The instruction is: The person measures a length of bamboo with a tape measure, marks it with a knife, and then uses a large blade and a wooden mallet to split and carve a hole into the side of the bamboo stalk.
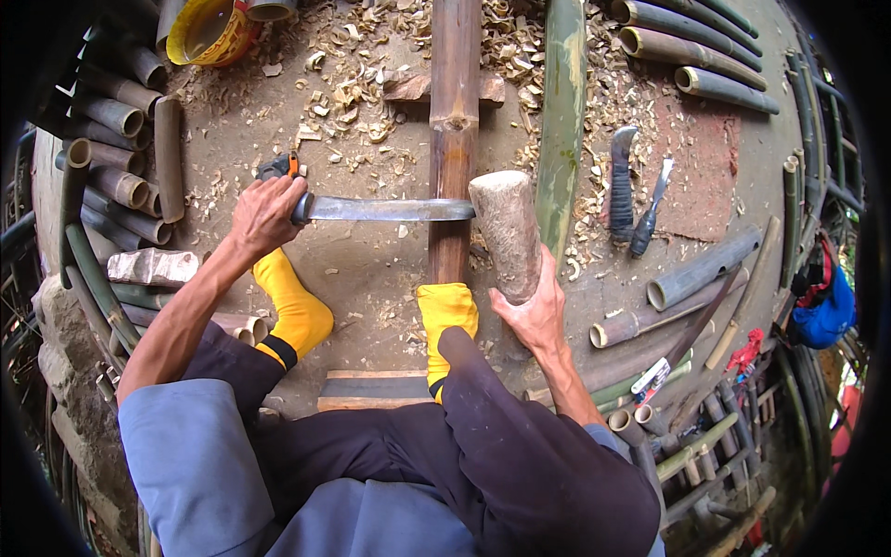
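My left hand (269, 213) is closed around the handle of a long knife (385, 210). Its blade points right and lies across a brown bamboo pole (453, 158), with the tip end over the pole. In my right hand (536, 311) is a thick, pale-ended wooden log piece (507, 232), gripped at its lower end. The top of that log is beside the blade's tip; whether they touch I cannot tell. My foot in a yellow sock (447, 311) presses on the pole's near end. Farther off, a wooden block (408, 88) lies under the pole.
A split green bamboo (562, 121) lies right of the pole. Beyond it are a dark-handled curved knife (622, 186) and a chisel-like tool (652, 206). Bamboo sections (116, 148) are stacked on the left. Pale shavings (371, 46) cover the floor near a yellow bucket (212, 32).
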Demonstrator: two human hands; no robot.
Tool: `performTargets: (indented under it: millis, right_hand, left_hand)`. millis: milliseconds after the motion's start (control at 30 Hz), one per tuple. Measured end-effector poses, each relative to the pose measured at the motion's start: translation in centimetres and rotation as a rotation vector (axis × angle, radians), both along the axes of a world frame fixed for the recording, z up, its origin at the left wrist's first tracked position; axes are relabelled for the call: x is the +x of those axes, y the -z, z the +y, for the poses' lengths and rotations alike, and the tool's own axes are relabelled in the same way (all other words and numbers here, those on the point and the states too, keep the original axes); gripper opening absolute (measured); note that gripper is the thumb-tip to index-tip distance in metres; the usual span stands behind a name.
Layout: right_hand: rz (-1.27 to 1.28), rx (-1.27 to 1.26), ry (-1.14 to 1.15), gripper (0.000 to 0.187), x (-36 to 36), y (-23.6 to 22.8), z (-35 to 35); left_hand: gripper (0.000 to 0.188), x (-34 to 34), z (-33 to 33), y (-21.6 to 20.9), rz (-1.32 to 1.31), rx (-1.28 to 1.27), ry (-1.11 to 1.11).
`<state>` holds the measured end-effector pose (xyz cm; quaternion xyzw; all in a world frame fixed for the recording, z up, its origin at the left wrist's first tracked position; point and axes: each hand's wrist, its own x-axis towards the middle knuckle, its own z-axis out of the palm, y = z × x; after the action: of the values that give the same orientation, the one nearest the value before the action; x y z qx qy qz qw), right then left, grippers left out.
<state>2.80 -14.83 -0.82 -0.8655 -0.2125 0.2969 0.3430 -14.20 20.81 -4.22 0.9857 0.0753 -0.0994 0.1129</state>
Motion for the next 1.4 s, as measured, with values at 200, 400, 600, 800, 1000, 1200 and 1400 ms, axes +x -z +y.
performTargets:
  millis: [200,400,600,800,1000,1200,1400]
  right_hand:
    - [0.003,0.004,-0.014,0.086,0.2,0.0,0.0]
    - [0.014,-0.003,-0.014,0.086,0.4,0.0,0.1]
    - [0.013,-0.022,-0.04,0.086,0.6,0.3,-0.4]
    - [0.007,-0.008,-0.045,0.086,0.6,0.3,-0.3]
    - [-0.013,0.001,-0.062,0.086,0.8,0.6,-0.5]
    - [-0.187,0.102,-0.437,0.085,3.4,-1.5,-0.4]
    - [-0.578,0.272,-1.462,0.059,11.7,-2.4,4.1]
  left_hand:
    - [0.029,0.1,0.0,0.2,-0.049,-0.011,0.001]
    - [0.028,0.2,-0.1,-0.1,-0.043,-0.023,-0.005]
    - [0.028,0.3,-0.2,-0.3,-0.036,-0.036,-0.005]
    - [0.028,0.2,-0.1,-0.2,-0.037,-0.029,-0.003]
    - [0.029,0.2,0.0,-0.3,-0.006,-0.044,-0.001]
    - [0.03,0.7,0.3,0.2,0.174,-0.065,-0.017]
    - [0.03,1.3,0.7,-0.1,0.154,-0.042,0.009]
